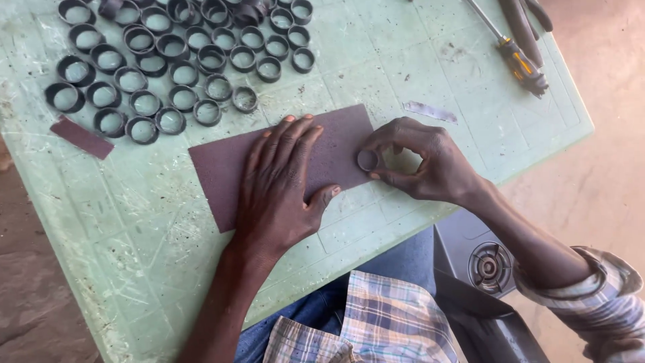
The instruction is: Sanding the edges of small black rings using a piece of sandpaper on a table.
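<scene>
While left hand (282, 185) pins sandpaper (222, 178), right hand (420, 165) pinches ring (367, 160).

A matt, gritty sheet of sandpaper (285, 161) is lying on a scratched, pale green board (168, 222) with worn paint. Dull black rings (171, 50), seemingly plastic or rubber, are looking smooth; the screwdriver (514, 57) is showing a glossy metal shaft.

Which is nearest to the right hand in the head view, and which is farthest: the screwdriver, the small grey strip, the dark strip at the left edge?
From the right hand, which holds a small ring:
1. Small grey strip, just above the hand.
2. Screwdriver, at the upper right of the table.
3. Dark strip, far left, beyond the left hand.
</scene>
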